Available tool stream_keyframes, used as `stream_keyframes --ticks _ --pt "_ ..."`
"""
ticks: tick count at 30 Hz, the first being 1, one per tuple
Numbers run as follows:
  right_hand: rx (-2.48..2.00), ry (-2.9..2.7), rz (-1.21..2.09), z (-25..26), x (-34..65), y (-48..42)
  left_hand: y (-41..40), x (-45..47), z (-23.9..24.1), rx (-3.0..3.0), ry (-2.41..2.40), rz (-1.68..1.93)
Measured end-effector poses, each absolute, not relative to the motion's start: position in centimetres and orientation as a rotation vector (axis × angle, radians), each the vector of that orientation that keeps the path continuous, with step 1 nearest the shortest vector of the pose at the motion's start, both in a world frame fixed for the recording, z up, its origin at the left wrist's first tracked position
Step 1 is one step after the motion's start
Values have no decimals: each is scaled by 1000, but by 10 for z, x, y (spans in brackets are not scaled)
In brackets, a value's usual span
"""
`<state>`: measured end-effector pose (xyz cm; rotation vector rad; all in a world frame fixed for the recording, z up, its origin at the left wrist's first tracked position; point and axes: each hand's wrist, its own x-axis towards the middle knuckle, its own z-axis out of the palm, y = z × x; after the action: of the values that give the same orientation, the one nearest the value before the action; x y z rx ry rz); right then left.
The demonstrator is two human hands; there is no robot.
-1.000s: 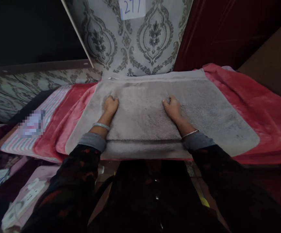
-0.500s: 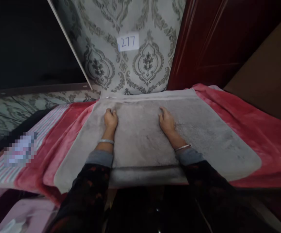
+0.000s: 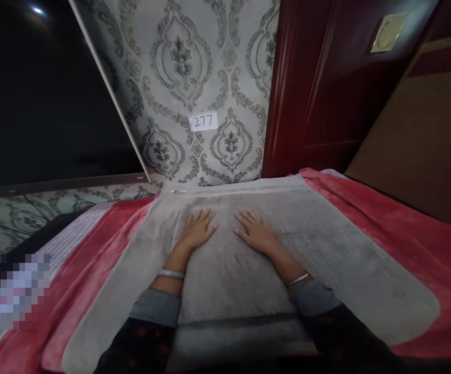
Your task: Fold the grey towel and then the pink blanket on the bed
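Sleeves (image 3: 139,337), dark with reddish patches, come up to me from seven and five o'clock, their grey cuffs (image 3: 155,307) turned back. Just past them I see a pale band at each wrist, one on the left wrist (image 3: 171,274) and one on the right (image 3: 299,279). Between the forearms, a dark crease (image 3: 236,323) runs across the near part of the grey plush cloth (image 3: 229,275).

That cloth lies directly beneath both hands and spreads around them on every side, reaching out to four and eight o'clock. My left hand (image 3: 200,228) rests palm down on its far half, forearm slanting in toward one o'clock, thumb out toward three. My right hand (image 3: 258,232) mirrors it, fingers toward eleven, thumb toward nine. Both are released and flat, fingers splayed, gripping nothing, with a strip of cloth between them.

Beyond the fingertips, a smoother pale border (image 3: 244,186) edges the cloth at twelve. Red blanket shows from under it, at nine (image 3: 81,259) and at three (image 3: 396,223); striped fabric (image 3: 69,231) lies outside that at nine. Farthest off, I have patterned wallpaper (image 3: 182,67) at twelve carrying a paper marked 277 (image 3: 203,121), a black screen (image 3: 38,104) at ten and a dark red panel (image 3: 306,78) at one.
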<state>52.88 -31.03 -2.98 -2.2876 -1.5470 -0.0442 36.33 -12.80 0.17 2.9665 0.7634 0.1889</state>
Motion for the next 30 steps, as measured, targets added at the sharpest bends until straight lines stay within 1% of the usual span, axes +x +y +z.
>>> stream_keyframes --ticks 2,5,8,11,17,19,23,26,30 --pt "-2370 -1518 37 -30 527 -306 -125 367 -4 2923 824 97" --pt "-2398 -1472 38 -33 528 -304 -119 367 -7 2900 1004 174" --pt "-2390 -1463 20 -35 531 -304 -116 364 -6 2822 1206 169" --pt "-2381 -1473 15 -35 534 -306 -115 361 -1 2770 1278 156" --pt "-2430 -1497 123 -22 531 -321 -120 334 9 2783 1086 59" --pt "-2430 -1492 69 -22 522 -331 -130 316 5 2810 1016 52" --pt "-2291 -1695 -31 -34 504 -347 -154 290 -13 2918 823 130" --pt "-2284 -1726 18 -41 499 -351 -162 286 -22 2918 828 106" --pt "-2302 -1715 52 -41 502 -351 -162 288 -23 2908 855 99"
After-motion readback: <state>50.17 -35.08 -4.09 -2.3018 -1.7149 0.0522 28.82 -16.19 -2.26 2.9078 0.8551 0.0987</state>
